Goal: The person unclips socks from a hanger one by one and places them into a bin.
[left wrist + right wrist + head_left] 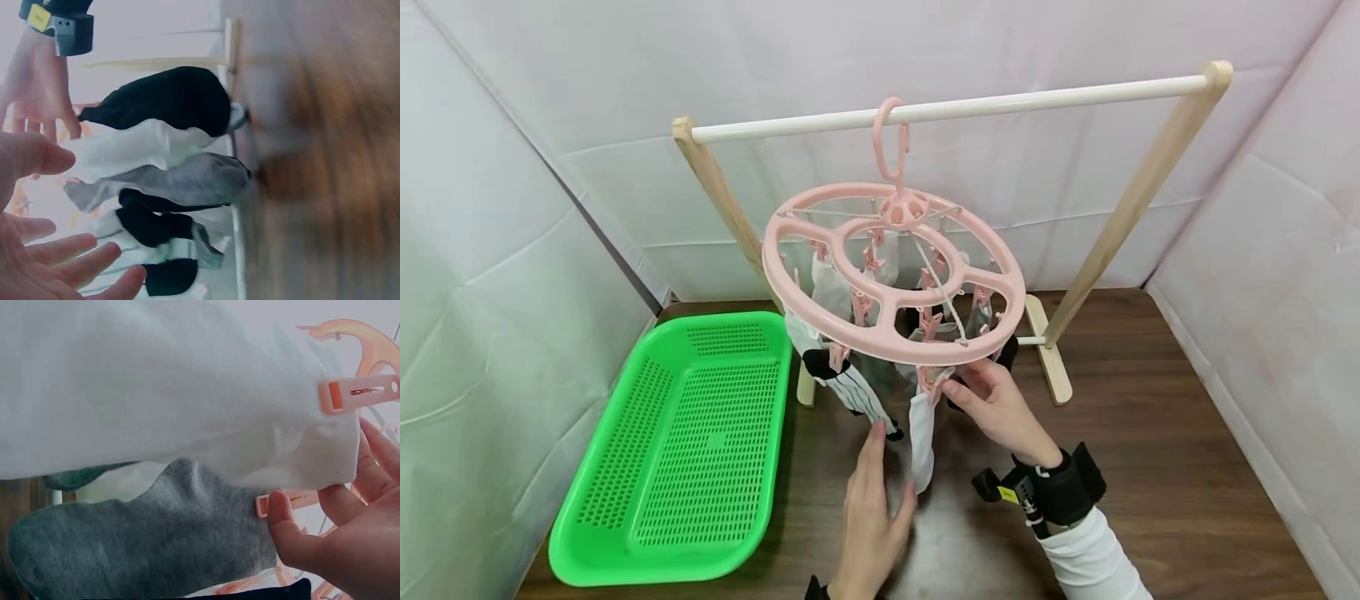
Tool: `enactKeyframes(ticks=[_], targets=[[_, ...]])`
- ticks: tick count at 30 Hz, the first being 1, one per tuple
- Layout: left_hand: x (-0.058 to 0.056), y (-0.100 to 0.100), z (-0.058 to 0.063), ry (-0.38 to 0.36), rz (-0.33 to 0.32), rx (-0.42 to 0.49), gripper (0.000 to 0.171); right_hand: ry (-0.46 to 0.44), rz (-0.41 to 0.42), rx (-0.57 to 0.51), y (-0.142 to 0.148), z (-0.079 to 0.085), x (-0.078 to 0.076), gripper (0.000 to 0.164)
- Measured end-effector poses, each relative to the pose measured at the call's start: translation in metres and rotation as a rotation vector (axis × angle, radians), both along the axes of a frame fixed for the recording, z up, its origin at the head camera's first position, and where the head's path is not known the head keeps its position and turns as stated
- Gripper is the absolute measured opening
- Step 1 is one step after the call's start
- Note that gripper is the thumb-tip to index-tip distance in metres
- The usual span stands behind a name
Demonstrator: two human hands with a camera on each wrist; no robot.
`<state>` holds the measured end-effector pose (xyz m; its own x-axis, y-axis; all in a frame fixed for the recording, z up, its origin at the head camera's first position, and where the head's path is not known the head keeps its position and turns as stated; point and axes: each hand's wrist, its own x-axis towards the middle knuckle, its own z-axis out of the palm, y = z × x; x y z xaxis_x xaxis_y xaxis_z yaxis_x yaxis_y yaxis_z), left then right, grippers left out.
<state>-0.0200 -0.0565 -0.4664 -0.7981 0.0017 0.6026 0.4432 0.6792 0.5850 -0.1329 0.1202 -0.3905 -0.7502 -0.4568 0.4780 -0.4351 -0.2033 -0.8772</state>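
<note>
A white sock (922, 442) hangs by its cuff from a pink clip (362, 392) at the front of the pink round drying hanger (895, 333). My right hand (1000, 412) is beside that cuff; in the right wrist view its fingertips meet the cuff's edge while the thumb stands apart. Below and left of the sock, my left hand (871, 517) has its fingers extended and holds nothing. A striped sock with black ends (857, 392) dangles just above its fingertips. Behind hang a grey sock (144, 544) and a black sock (175, 100), among several others.
The hanger hooks over a white rod (1037, 102) on a wooden-legged stand (1138, 204). A green perforated basket (700, 454) lies on the left of the dark wooden table (1180, 467). Pale cloth walls (535, 250) enclose the back and sides.
</note>
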Motion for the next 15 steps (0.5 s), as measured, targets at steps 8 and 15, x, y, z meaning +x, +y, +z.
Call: enactKeyframes(ticks=[8,15], targets=[[-0.021,0.009,0.024,-0.043,-0.264,0.340,0.058,-0.002,0.009,-0.042,-0.005,0.003,0.004,0.032],[-0.024,0.018,0.038,-0.115,-0.366,0.523,0.010,0.035,0.009,-0.116,-0.009,0.005,0.008,0.019]])
